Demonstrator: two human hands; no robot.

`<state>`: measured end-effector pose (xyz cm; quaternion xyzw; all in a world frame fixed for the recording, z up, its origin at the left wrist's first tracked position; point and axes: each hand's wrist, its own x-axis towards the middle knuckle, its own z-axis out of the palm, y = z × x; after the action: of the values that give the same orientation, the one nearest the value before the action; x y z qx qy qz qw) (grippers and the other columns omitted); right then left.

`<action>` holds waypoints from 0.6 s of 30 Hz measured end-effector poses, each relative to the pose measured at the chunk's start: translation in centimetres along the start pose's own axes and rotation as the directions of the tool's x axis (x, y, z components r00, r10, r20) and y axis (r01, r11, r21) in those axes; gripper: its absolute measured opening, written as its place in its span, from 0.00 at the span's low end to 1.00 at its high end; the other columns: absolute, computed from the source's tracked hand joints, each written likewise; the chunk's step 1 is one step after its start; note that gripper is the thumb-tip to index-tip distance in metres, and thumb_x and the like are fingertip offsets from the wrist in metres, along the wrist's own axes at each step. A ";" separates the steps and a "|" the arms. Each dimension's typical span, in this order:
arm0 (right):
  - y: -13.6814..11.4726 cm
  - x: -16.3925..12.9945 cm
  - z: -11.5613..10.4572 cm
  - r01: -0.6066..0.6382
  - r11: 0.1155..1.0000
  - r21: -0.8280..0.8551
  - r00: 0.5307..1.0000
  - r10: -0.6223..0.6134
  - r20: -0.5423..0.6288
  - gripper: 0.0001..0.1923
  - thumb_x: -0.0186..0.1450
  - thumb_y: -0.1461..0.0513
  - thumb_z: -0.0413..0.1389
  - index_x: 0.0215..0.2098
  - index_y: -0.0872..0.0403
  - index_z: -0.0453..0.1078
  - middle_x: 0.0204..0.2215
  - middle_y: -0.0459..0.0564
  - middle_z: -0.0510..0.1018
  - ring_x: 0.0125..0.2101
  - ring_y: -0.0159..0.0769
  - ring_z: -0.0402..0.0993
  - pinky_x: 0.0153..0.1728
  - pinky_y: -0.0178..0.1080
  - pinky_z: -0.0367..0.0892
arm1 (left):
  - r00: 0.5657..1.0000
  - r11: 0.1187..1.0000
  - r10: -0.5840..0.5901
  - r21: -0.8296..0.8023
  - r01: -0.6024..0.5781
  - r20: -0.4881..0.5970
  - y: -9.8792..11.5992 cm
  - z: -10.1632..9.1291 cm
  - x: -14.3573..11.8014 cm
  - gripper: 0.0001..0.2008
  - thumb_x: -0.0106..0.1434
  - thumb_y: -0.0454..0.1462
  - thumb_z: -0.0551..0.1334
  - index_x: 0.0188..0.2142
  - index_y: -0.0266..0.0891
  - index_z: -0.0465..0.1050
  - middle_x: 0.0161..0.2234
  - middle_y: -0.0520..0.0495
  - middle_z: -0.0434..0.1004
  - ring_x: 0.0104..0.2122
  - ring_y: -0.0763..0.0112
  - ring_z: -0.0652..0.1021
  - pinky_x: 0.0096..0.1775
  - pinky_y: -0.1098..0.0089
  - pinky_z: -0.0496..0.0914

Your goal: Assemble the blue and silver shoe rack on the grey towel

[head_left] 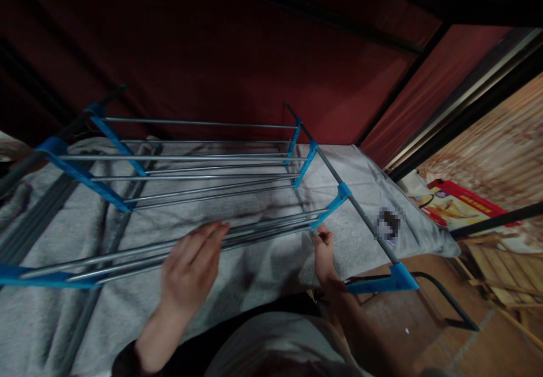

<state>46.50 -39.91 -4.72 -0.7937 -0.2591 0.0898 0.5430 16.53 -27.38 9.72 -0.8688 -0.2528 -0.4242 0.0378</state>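
Note:
A rack of grey metal tubes (203,177) and blue plastic brackets (333,207) lies on a grey blanket (263,275). My left hand (190,267) is over the nearest group of tubes, its fingers stretched out and close together; whether they touch the metal is unclear. At the lower end of the near right bracket, my right hand (324,250) has its fingers curled in a pinch. What sits between those fingertips is hidden. A long side pole (365,216) runs through the right brackets, down to another blue bracket (403,278) close to my right forearm.
Dark red fabric (212,55) hangs behind the rack. Loose grey tubes (46,213) lie at the left. A red and yellow box (462,204) and a slatted wooden piece (500,275) are on the right. Dark frame bars (470,105) cross that side.

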 end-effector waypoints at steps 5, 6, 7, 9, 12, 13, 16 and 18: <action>-4.7 -3.5 -1.6 0.048 0.987 0.151 0.991 -0.066 0.120 0.09 0.62 0.56 0.52 0.36 0.52 0.68 0.32 0.48 0.73 0.35 0.39 0.71 0.39 0.41 0.68 | 0.964 0.963 -0.264 0.056 0.263 0.024 -4.4 -2.9 -0.5 0.13 0.69 0.35 0.58 0.51 0.39 0.75 0.45 0.43 0.79 0.45 0.59 0.78 0.50 0.59 0.71; -6.2 -4.0 -2.0 0.090 0.983 0.162 0.976 -0.120 0.180 0.09 0.63 0.56 0.53 0.34 0.52 0.70 0.31 0.48 0.74 0.34 0.38 0.71 0.39 0.40 0.67 | 0.960 0.959 -0.278 0.073 0.275 0.022 -4.6 -3.3 -1.3 0.13 0.69 0.35 0.58 0.51 0.39 0.75 0.45 0.43 0.80 0.45 0.59 0.78 0.50 0.59 0.71; -7.9 -4.3 -2.5 0.135 0.975 0.174 0.956 -0.174 0.234 0.09 0.64 0.57 0.53 0.33 0.52 0.71 0.31 0.48 0.74 0.35 0.38 0.71 0.38 0.39 0.67 | 0.957 0.954 -0.289 0.088 0.288 0.002 -4.7 -3.6 -2.2 0.13 0.69 0.35 0.59 0.51 0.40 0.75 0.44 0.43 0.80 0.44 0.59 0.78 0.50 0.60 0.71; -12.0 -3.8 -3.3 0.225 0.950 0.218 0.923 -0.280 0.266 0.08 0.65 0.58 0.55 0.32 0.52 0.72 0.32 0.47 0.75 0.36 0.37 0.72 0.39 0.38 0.67 | 0.944 0.938 -0.325 0.104 0.330 -0.064 -4.4 -3.9 -4.4 0.14 0.68 0.33 0.59 0.52 0.41 0.74 0.44 0.43 0.79 0.43 0.61 0.78 0.49 0.61 0.70; -19.3 -0.7 -2.9 0.390 0.890 0.236 0.870 -0.440 0.221 0.06 0.66 0.60 0.56 0.32 0.51 0.73 0.33 0.47 0.76 0.37 0.37 0.73 0.40 0.38 0.66 | 0.911 0.908 -0.382 0.119 0.401 -0.159 -3.4 -3.8 -7.6 0.16 0.67 0.31 0.60 0.52 0.42 0.74 0.41 0.44 0.79 0.40 0.64 0.78 0.47 0.63 0.71; -21.7 0.6 -1.9 0.442 0.871 0.215 0.830 -0.488 0.271 0.07 0.67 0.59 0.54 0.35 0.51 0.74 0.33 0.47 0.77 0.37 0.36 0.73 0.40 0.37 0.66 | 0.900 0.898 -0.403 0.117 0.424 -0.168 -3.1 -3.7 -8.6 0.16 0.67 0.30 0.60 0.52 0.43 0.74 0.41 0.45 0.78 0.40 0.64 0.77 0.46 0.63 0.71; -27.8 3.8 4.1 0.582 0.795 0.172 0.573 -0.551 0.607 0.12 0.68 0.59 0.51 0.42 0.52 0.75 0.38 0.48 0.79 0.38 0.36 0.74 0.42 0.37 0.66 | 0.867 0.871 -0.474 0.065 0.487 -0.155 -2.4 -2.9 -11.0 0.15 0.68 0.30 0.58 0.52 0.43 0.74 0.40 0.45 0.77 0.41 0.65 0.77 0.45 0.64 0.72; -30.1 4.3 9.7 0.683 0.715 0.152 0.303 -0.467 0.831 0.13 0.67 0.60 0.51 0.42 0.54 0.76 0.38 0.48 0.80 0.38 0.36 0.74 0.42 0.36 0.66 | 0.851 0.858 -0.507 0.012 0.513 -0.133 -2.2 -2.4 -11.9 0.15 0.68 0.30 0.58 0.51 0.43 0.74 0.41 0.45 0.76 0.42 0.65 0.77 0.46 0.64 0.72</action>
<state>36.61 -21.50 19.45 -0.5616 -0.7569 0.2181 0.2534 7.67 -31.04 1.89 -0.7411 -0.4812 -0.4665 -0.0398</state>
